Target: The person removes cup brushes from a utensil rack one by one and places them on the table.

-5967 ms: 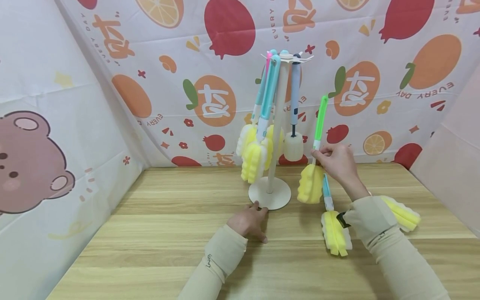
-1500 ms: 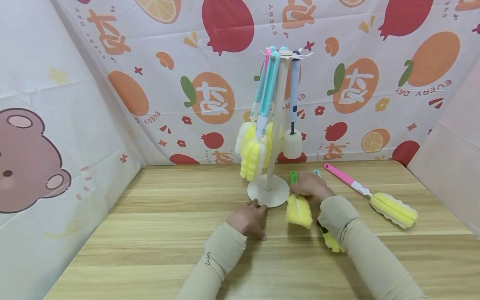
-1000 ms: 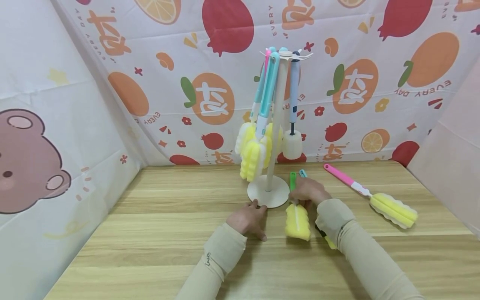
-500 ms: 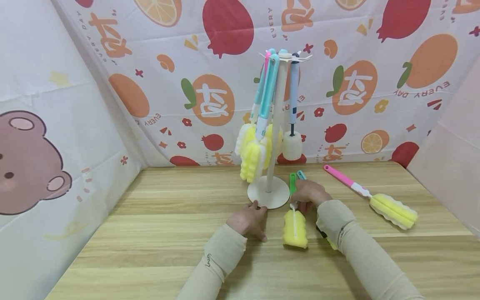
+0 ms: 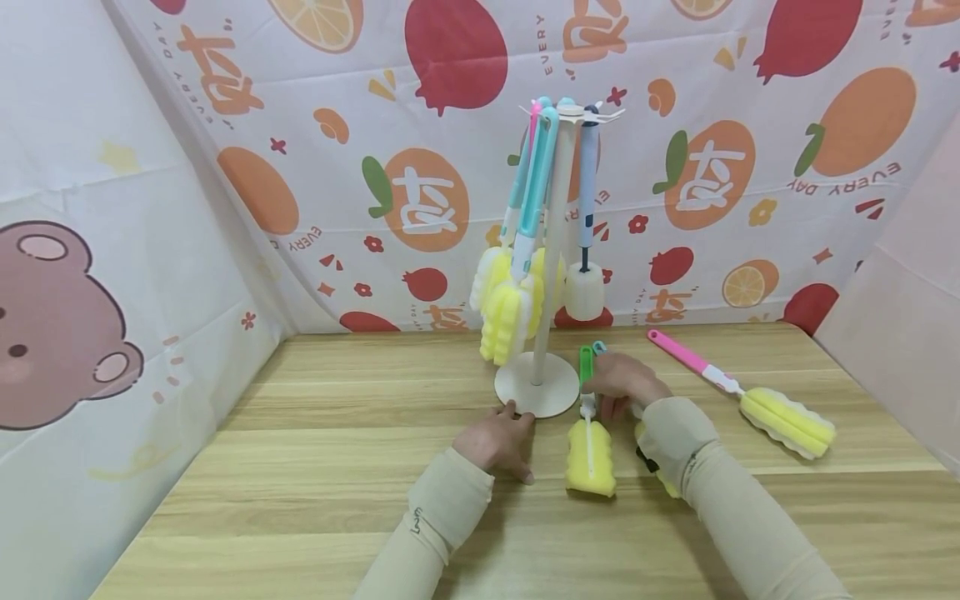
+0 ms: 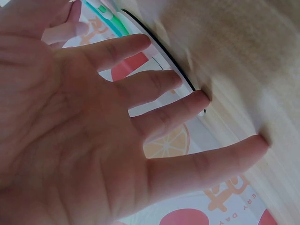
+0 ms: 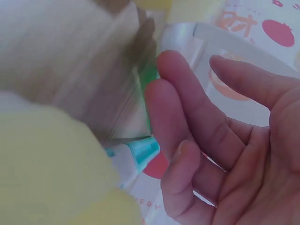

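Note:
My left hand (image 5: 497,439) rests with spread fingers at the front of the round base (image 5: 517,387) of a cream stand; in the left wrist view, fingertips touch the table beside the base's dark edge. A sponge bottle brush with a green handle (image 5: 586,365) and yellow head (image 5: 590,458) lies just right of the base. My right hand (image 5: 626,379) is over the tabletop beside it, loosely bent fingers (image 7: 201,108) apart from the thumb, holding nothing. Under this hand lies a bottle brush with a teal handle (image 7: 145,151), its yellow sponge (image 7: 51,173) mostly hidden by the sleeve in the head view.
Several bottle brushes hang from the stand's top hooks (image 5: 570,112), including a teal one (image 5: 538,171) and a blue one with a white sponge (image 5: 585,292). A pink-handled bottle brush (image 5: 783,421) lies at the right. Behind the wooden table (image 5: 337,500) hangs a fruit-print cloth (image 5: 315,75).
The green-handled bottle brush, earlier held upright, was laid beside the base and let go. My right hand has since shifted slightly right. The teal handle's tip moved left. My left hand stayed put.

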Tool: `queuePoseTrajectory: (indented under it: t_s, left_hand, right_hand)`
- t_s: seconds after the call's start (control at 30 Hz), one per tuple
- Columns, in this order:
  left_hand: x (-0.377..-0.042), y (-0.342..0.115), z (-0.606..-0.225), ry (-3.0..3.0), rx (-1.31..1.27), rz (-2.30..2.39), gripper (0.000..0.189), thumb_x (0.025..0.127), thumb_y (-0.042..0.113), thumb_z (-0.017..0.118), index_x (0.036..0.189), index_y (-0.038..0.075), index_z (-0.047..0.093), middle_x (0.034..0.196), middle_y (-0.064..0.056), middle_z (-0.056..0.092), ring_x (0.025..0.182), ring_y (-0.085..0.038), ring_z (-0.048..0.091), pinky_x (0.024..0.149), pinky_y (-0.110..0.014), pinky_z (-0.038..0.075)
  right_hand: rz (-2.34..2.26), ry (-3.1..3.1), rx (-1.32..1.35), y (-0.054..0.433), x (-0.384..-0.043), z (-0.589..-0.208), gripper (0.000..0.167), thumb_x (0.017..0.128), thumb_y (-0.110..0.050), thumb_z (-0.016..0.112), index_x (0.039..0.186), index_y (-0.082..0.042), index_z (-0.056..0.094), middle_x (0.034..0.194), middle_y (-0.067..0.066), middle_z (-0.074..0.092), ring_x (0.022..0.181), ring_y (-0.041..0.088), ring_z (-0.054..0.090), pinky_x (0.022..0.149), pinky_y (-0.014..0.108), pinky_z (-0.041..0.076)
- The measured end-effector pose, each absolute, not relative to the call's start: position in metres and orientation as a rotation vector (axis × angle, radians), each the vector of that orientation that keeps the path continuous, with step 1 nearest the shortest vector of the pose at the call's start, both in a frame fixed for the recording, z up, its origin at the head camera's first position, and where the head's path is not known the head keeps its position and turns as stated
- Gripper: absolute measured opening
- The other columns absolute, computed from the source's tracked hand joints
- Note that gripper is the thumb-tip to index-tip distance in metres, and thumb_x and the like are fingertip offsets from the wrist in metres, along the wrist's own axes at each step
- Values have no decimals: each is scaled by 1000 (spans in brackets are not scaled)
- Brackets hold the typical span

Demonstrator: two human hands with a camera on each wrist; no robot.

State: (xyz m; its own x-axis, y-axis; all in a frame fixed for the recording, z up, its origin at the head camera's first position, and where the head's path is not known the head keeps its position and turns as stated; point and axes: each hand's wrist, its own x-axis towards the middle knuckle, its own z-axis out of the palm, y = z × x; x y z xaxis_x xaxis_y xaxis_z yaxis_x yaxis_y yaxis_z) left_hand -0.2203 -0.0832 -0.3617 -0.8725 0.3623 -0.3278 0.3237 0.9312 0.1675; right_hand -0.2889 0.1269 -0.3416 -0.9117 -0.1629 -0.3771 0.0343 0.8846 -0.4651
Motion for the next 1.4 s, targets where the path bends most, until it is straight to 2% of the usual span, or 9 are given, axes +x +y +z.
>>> queuePoseTrajectory:
  t_s: [0.33,0.6,0.73,0.93,1.1,1.23,1.33,1.4]
  left_hand:
    - [-219,-85,-361,2728,490,166,84,77,38,89,148,13,49,160,-20,34,143,-38,38,109,-52,42]
    - [-220,-85,-360,2734,507,144,83,77,39,89,147,13,50,160,-20,35,143,-38,38,108,-52,43]
    - [-220,-85,-361,2736,512,142,83,77,39,89,147,13,51,159,-20,35,143,-38,38,108,-52,43]
    - [-220,-85,-362,2731,501,150,84,77,39,89,147,13,50,160,-19,35,143,-38,38,108,-53,43]
    - [-220,-85,-363,2734,516,135,83,77,40,89,146,13,51,159,-20,36,142,-39,39,108,-53,44]
    - [-220,-85,-363,2737,521,131,83,77,40,89,146,13,51,159,-20,36,142,-39,39,108,-52,43]
    - [-220,-84,-362,2736,513,138,83,77,39,89,146,13,51,159,-20,36,142,-39,39,108,-52,44]
    - [-220,-84,-361,2734,505,143,83,77,39,89,146,13,51,160,-19,35,143,-38,38,108,-52,44]
  right_hand:
    - [-981,2636,-124,138,-288,-338,32,100,-20,62,77,2,64,64,11,69,58,18,69,59,31,58]
    - [-1029,2646,-127,141,-291,-334,34,101,-21,62,82,7,68,65,9,69,60,19,69,51,22,47]
    - [-1028,2669,-149,142,-293,-331,36,102,-22,61,79,5,68,66,10,70,65,25,71,51,21,44]
    - [-1105,2780,-168,142,-295,-328,37,102,-20,59,75,3,69,67,12,70,66,29,71,59,31,57]
    - [-1222,2881,-133,144,-296,-325,33,102,-18,59,83,6,71,75,15,73,62,25,70,62,30,58]
    - [-1275,2922,-97,145,-296,-320,31,103,-19,59,93,7,72,78,16,73,67,28,70,61,27,56]
    - [-1325,2959,-69,144,-297,-317,30,103,-20,60,94,6,71,77,14,72,69,32,70,58,24,52]
    - [-1368,2997,-65,144,-296,-316,28,102,-19,61,94,6,71,76,13,72,65,29,69,55,23,49]
